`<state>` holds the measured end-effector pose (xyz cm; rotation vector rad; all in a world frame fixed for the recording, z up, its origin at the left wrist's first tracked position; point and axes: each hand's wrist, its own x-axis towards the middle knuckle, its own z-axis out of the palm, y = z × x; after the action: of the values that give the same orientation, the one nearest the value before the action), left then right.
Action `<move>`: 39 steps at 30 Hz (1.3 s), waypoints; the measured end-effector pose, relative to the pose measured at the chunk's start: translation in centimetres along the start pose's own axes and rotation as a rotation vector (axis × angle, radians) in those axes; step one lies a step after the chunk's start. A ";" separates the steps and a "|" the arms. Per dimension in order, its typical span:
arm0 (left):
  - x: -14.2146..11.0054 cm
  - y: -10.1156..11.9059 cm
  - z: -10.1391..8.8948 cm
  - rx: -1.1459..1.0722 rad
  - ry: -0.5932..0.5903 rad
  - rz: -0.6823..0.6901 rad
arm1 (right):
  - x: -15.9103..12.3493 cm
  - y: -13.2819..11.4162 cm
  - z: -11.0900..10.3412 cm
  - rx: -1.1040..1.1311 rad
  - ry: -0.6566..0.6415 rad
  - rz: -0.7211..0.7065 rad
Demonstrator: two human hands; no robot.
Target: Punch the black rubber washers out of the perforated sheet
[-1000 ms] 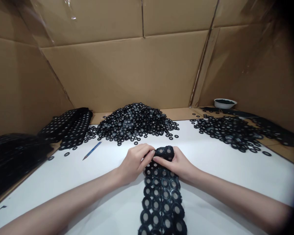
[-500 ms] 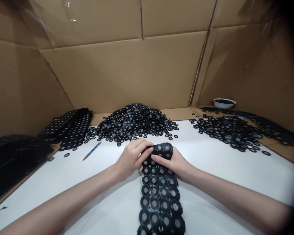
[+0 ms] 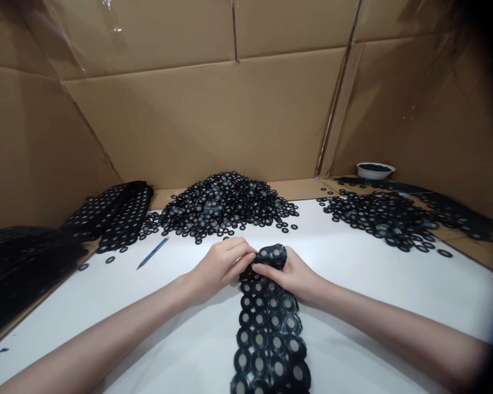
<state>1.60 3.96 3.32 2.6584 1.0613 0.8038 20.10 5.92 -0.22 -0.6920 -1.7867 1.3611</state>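
A long black strip of joined rings with pale centres runs from the lower edge of the view up to both hands. Its far end is bent over on itself between them. My left hand pinches the left side of this folded end with thumb and fingers. My right hand wraps the right side, its thumb lying across the front of the fold. Some fingers of the right hand are hidden behind the strip.
A large heap of black rings stands at the back, a smaller pile at the right. A blue pencil lies left. Black dotted sheets and a dark bundle are farther left. A white bowl sits back right, before cardboard walls.
The folded end has become slightly narrower and sits a little lower, and the fingers of my left hand have shifted on it. Both hands keep hold of the strip.
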 end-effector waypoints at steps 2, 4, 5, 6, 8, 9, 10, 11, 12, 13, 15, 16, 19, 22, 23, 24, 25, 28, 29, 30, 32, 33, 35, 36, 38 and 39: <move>0.0 0.2 0.2 -0.023 0.010 -0.034 | 0.0 0.1 0.0 0.005 0.014 0.003; 0.0 0.4 0.4 -0.043 0.024 -0.060 | 0.0 0.2 0.0 0.011 0.028 0.003; 0.1 0.4 0.5 -0.052 0.029 -0.070 | 0.0 0.2 0.0 0.013 0.030 0.002; 0.1 0.4 0.6 -0.059 0.034 -0.078 | 0.1 0.2 0.0 0.015 0.029 0.001; 0.1 0.4 0.8 -0.072 0.040 -0.093 | 0.1 0.2 -0.1 0.016 0.021 -0.002; 0.1 0.4 0.9 -0.078 0.042 -0.101 | 0.2 0.2 -0.1 0.014 0.019 -0.004; 0.1 0.4 1.0 -0.084 0.045 -0.110 | 0.2 0.2 -0.1 0.012 0.017 -0.005; 0.0 0.4 1.0 -0.090 0.048 -0.119 | 0.2 0.2 -0.1 0.010 0.016 -0.006; 0.0 0.5 1.1 -0.096 0.051 -0.128 | 0.2 0.1 -0.1 0.007 0.016 -0.006; 0.0 0.5 1.1 -0.102 0.055 -0.136 | 0.2 0.1 -0.2 0.004 0.016 -0.006; 0.0 0.6 1.2 -0.111 0.063 -0.152 | 0.2 0.1 -0.2 -0.003 0.014 -0.007; 0.0 0.6 1.3 -0.115 0.068 -0.159 | 0.2 0.1 -0.2 -0.008 0.015 -0.009; 0.0 0.7 1.4 -0.125 0.080 -0.172 | 0.3 0.0 -0.3 -0.026 0.021 -0.013; -0.1 0.8 1.6 -0.130 0.097 -0.178 | 0.5 -0.1 -0.3 -0.047 0.023 -0.015; -0.1 0.8 1.7 -0.129 0.105 -0.181 | 0.5 -0.2 -0.4 -0.054 0.021 -0.015; -0.1 0.8 1.8 -0.128 0.113 -0.185 | 0.5 -0.2 -0.4 -0.061 0.019 -0.016; -0.1 0.8 1.9 -0.127 0.120 -0.187 | 0.5 -0.2 -0.5 -0.067 0.017 -0.015; -0.1 0.6 2.0 -0.128 0.128 -0.179 | 0.6 -0.3 -0.6 -0.084 0.019 -0.015; -0.1 0.6 1.9 -0.129 0.125 -0.170 | 0.6 -0.3 -0.7 -0.088 0.020 -0.014; 0.0 0.5 1.8 -0.131 0.121 -0.160 | 0.7 -0.3 -0.8 -0.091 0.020 -0.013; 0.0 0.3 1.4 -0.132 0.105 -0.136 | 0.6 -0.3 -0.9 -0.091 0.014 -0.008; 0.0 0.2 1.2 -0.131 0.094 -0.123 | 0.6 -0.2 -1.0 -0.088 0.005 -0.006; 0.1 0.0 0.8 -0.126 0.064 -0.098 | 0.6 -0.2 -1.2 -0.079 -0.023 -0.004; 0.1 -0.1 0.7 -0.122 0.047 -0.086 | 0.5 -0.2 -1.3 -0.076 -0.038 -0.006; 0.2 -0.2 0.4 -0.112 0.020 -0.065 | 0.5 -0.3 -1.5 -0.084 -0.064 -0.014; 0.3 -0.2 0.3 -0.107 0.011 -0.057 | 0.5 -0.4 -1.5 -0.094 -0.072 -0.017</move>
<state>1.81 4.33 3.07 2.5272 1.0603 0.8401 21.11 7.02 0.46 -0.6833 -1.9196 1.3123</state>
